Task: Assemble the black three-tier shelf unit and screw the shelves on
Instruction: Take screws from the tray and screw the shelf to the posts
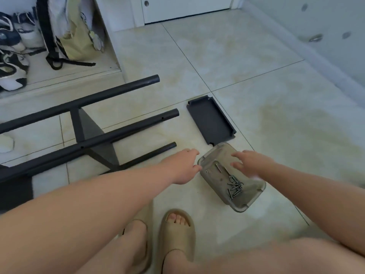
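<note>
A: Where are the screws (234,185)?

B: Heaped in the near half of the clear tray (260,191), which sits on the floor (256,76) just ahead of the person's feet. The tray's long axis runs on a slant, from far-left to near-right. The screws lie every which way, though most point roughly along it. One longer piece lies apart, nearer the far end.

A: Which hand is closer?

B: The right hand (250,163). It hovers over the tray's far half, so the heap lies back toward the person and slightly to its left. Its grip is wide, fingers spread and holding nothing, though the hand is blurred.

A: And the other one?

B: The left hand (182,167) is at the tray's far-left corner, thumb touching or just beside the rim; I cannot tell which. Its grip is also loose and empty. I'd judge it is placed to steady the tray while the right picks.

A: What takes the screws?

B: The loose shelf panel (210,120) lies flat just beyond the tray, nearly touching its far end. The black frame (118,131) lies on its side to the left, tube ends pointing toward the panel.
</note>
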The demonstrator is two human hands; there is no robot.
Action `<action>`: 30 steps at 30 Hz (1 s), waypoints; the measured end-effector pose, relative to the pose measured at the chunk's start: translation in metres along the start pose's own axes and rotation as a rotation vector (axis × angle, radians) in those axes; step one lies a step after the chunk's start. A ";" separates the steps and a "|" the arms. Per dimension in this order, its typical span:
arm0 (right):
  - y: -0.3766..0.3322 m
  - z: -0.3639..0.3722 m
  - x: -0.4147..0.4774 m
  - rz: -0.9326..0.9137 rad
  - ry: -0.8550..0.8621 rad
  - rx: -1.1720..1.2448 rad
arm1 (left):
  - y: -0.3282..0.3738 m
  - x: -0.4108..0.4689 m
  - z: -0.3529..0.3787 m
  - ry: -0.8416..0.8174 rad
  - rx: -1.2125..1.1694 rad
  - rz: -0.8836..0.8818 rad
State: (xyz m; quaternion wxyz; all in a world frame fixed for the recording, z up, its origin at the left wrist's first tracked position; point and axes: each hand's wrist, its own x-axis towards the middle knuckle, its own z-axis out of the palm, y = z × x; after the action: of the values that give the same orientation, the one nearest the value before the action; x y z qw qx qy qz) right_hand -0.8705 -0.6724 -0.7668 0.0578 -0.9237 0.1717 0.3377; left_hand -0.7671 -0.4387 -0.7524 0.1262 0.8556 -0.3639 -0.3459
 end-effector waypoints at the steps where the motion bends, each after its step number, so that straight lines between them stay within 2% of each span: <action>1: 0.004 0.008 0.009 0.005 -0.023 0.015 | 0.001 0.014 0.008 -0.009 -0.036 -0.021; 6: 0.006 0.056 0.052 -0.012 -0.096 0.078 | -0.005 0.082 0.042 -0.017 -0.388 -0.217; 9: 0.001 0.080 0.073 -0.004 -0.104 0.116 | -0.013 0.108 0.058 0.033 -0.593 -0.286; 13: -0.005 0.096 0.093 -0.013 -0.065 0.108 | -0.023 0.115 0.074 0.025 -0.686 -0.273; 16: -0.006 0.100 0.107 -0.013 -0.026 0.091 | -0.024 0.109 0.079 -0.075 -0.690 -0.254; 21: -0.014 0.109 0.125 -0.036 -0.015 0.030 | -0.021 0.099 0.081 -0.257 -0.850 -0.245; 25: -0.018 0.115 0.136 -0.046 0.017 -0.011 | -0.023 0.097 0.080 -0.285 -0.921 -0.272; 30: -0.020 0.119 0.142 -0.072 -0.024 -0.095 | -0.024 0.095 0.079 -0.298 -0.951 -0.279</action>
State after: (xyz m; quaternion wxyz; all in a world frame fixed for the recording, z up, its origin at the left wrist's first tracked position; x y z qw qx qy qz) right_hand -0.8341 -0.6668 -0.9493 0.0282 -0.9268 0.1215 0.3544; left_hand -0.7615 -0.4863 -0.8689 0.4006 0.6856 -0.0631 -0.6046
